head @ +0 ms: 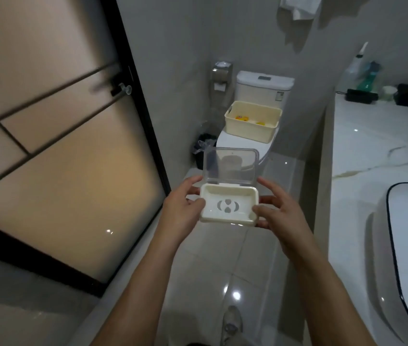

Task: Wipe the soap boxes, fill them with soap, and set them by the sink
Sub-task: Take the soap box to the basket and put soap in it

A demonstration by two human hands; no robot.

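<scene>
Holding empty cream soap box (229, 207), clear lid (230, 166) raised, gripped between left hand (185, 208) and right hand (279, 213); filling and placing by sink (407, 258) remaining.

soap box (229, 205): cream plastic, matt; lid clear plastic
basket (252, 121): cream plastic
sink (407, 258): glossy white, ceramic prob.
counter (372, 146): polished marble-look
door (55, 156): frosted glass

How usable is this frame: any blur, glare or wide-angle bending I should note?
Head view: dim, warm light; the black-framed frosted glass door is motion-smeared and bowed by the lens; small glare spots on the glossy floor tiles; the cream soap box with its clear hinged lid, held by the left hand and right hand, stays fairly sharp.
</scene>
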